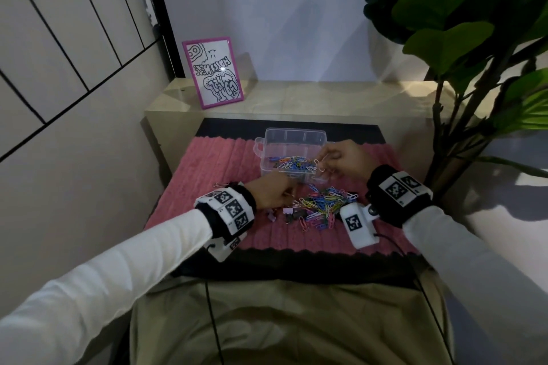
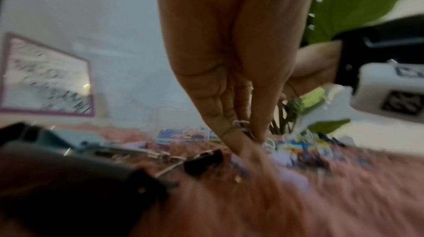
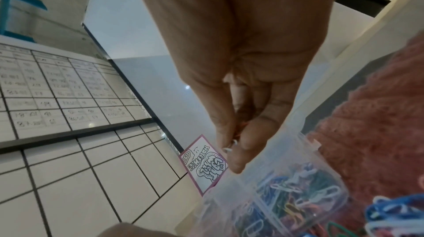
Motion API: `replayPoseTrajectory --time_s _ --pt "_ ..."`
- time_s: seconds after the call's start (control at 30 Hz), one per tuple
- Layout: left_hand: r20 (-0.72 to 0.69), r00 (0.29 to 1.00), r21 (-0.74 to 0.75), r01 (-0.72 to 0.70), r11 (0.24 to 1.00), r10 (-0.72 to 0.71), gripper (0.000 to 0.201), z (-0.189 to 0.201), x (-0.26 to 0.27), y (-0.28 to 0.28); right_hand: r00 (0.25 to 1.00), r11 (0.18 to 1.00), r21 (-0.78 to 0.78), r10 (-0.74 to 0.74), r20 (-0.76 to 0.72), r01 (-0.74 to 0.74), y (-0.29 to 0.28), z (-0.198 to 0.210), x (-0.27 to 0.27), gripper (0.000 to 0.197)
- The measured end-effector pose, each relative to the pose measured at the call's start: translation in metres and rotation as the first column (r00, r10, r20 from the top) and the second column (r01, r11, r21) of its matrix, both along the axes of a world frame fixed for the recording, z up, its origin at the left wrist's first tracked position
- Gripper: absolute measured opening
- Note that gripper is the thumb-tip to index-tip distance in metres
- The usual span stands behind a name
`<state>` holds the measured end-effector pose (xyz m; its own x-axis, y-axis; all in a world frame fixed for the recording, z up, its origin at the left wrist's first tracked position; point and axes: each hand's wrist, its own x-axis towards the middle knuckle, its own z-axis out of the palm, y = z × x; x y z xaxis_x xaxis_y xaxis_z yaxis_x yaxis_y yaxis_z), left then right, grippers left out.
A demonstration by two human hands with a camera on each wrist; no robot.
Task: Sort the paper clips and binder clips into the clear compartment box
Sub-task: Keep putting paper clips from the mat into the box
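The clear compartment box (image 1: 268,144) stands open at the back of the pink mat, its front row holding coloured paper clips (image 1: 289,163). My right hand (image 1: 324,161) hovers over the box's front right part and pinches a white paper clip (image 3: 230,147) between thumb and fingers. A loose pile of coloured paper clips (image 1: 323,204) lies in front of the box. At the pile's left edge, low over the mat, my left hand (image 1: 284,194) pinches a white paper clip (image 2: 242,127). Black and purple binder clips (image 1: 287,214) lie just beside it; one black binder clip (image 2: 204,161) is close to the fingers.
The pink ribbed mat (image 1: 213,163) lies on a dark cloth. A pink-framed drawing (image 1: 212,72) leans on the beige ledge behind. A large leafy plant (image 1: 462,38) stands at the right, a tiled wall at the left.
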<state>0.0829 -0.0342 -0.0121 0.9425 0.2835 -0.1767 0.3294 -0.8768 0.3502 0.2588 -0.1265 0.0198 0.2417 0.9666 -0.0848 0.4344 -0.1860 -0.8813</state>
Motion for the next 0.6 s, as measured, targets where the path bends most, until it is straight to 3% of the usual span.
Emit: replayPoseTrajectory --time_s 0.07,0.13,0.2,0.37,0.43,0.53,0.6 --pt "0.033 0.996 -0.177 -0.073 0.981 0.080 0.012 0.004 -0.008 0.007 1.000 1.000 -0.008 -0.012 -0.028 0.011 0.001 0.003 0.002 0.013" --pt "0.067 0.982 -0.391 -0.139 0.910 0.179 0.013 0.013 -0.014 0.016 0.999 0.999 -0.024 -0.022 -0.042 0.021 0.004 0.004 0.005 0.015" --pt "0.121 0.959 -0.465 -0.173 0.868 0.256 0.016 0.022 -0.017 0.029 1.000 0.998 -0.058 -0.020 -0.018 0.019 0.006 0.004 0.007 0.014" --pt "0.257 0.899 -0.273 -0.285 0.919 0.355 0.016 0.042 -0.008 0.062 0.997 0.994 -0.080 -0.078 0.010 0.079 0.022 0.007 0.002 0.015" --pt "0.222 0.913 -0.186 -0.305 0.934 0.342 0.019 0.051 0.000 0.066 0.991 0.989 -0.076 -0.121 0.057 0.126 0.031 0.008 -0.003 0.007" --pt "0.083 0.964 -0.001 -0.253 0.967 0.252 0.034 0.058 0.007 0.060 0.939 0.987 -0.133 -0.038 0.342 0.089 0.038 0.008 -0.010 0.024" --pt "0.111 0.965 0.064 -0.246 0.967 0.238 0.037 0.053 0.007 0.050 0.869 0.994 -0.096 0.010 0.494 0.043 0.034 0.008 -0.015 0.028"
